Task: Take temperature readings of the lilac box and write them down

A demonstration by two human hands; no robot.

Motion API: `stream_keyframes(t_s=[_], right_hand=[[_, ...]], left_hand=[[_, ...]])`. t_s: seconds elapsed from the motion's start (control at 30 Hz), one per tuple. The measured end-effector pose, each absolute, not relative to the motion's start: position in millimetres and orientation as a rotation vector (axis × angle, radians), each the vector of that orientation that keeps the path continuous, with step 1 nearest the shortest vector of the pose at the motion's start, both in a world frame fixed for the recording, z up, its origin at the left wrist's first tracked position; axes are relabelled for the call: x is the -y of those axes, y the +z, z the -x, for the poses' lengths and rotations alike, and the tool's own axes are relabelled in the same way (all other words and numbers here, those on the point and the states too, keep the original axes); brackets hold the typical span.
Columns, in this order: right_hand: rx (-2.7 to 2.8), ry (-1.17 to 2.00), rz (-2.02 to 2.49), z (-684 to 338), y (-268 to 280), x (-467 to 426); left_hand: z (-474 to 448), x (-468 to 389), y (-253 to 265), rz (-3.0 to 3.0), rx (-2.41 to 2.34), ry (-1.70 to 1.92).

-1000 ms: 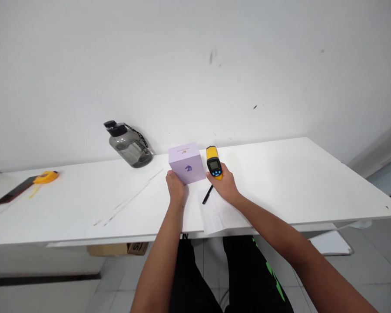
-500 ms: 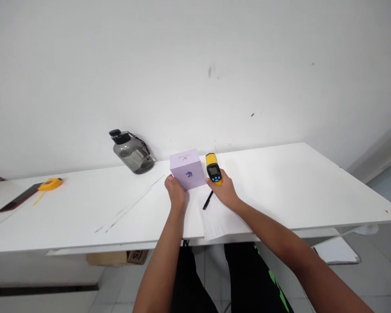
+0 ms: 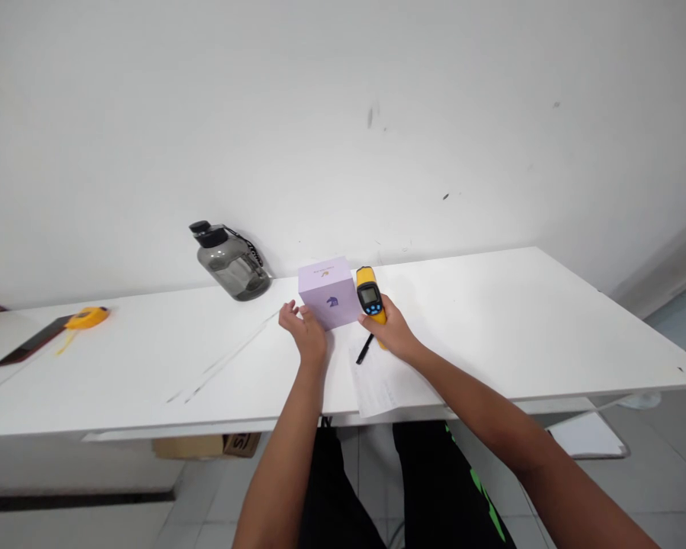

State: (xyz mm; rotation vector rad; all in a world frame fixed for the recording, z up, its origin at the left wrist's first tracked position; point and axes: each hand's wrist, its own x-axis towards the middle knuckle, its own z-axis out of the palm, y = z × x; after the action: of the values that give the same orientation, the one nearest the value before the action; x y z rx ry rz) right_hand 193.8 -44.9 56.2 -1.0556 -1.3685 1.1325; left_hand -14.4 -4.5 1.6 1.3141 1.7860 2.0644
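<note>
My right hand [image 3: 397, 329] is wrapped round the handle of a yellow and black infrared thermometer [image 3: 370, 293], whose small screen and blue buttons face me. Just left of it a light purple box [image 3: 332, 300] stands on the white table [image 3: 492, 328], a dark blue emblem on its front. My left hand [image 3: 306, 333] is at the box's lower left corner, fingers apart and curled loosely, not gripping it; whether it touches the box I cannot tell. A black pen [image 3: 364, 349] lies on a sheet of paper [image 3: 386, 385] below the thermometer, partly under my right hand.
A grey see-through water bottle [image 3: 234, 267] with a black lid stands by the wall. Far left, a yellow tape measure [image 3: 88, 317] rests by a dark flat object [image 3: 34, 341]. Under the table are a cardboard box [image 3: 191, 447] and a white board [image 3: 588, 435].
My left hand has loosened from the box's left side, its fingers now spread away. The thermometer has shifted slightly left, closer to the box.
</note>
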Motion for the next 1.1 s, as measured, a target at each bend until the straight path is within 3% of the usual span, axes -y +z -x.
stream_keyframes(t_s=[0.13, 0.57, 0.87, 1.1], right_hand=[[1.474, 1.263, 0.924, -189.5, 51.6, 46.4], [1.702, 0.868, 1.031, -190.3, 37.6, 41.6], [2.16, 0.776, 0.832, -195.8, 41.1, 38.6], [2.582, 0.412, 1.214, -204.5, 37.8, 36.7]], left_hand=[[8.3, 22.5, 12.6, -1.422, -1.816, 2.209], [-12.0, 42.1, 23.9, -2.103, -1.476, 1.488], [-12.6, 42.5, 17.2, -2.007, -1.664, 1.611], [-12.9, 40.4, 15.2, -1.909, -1.807, 1.648]])
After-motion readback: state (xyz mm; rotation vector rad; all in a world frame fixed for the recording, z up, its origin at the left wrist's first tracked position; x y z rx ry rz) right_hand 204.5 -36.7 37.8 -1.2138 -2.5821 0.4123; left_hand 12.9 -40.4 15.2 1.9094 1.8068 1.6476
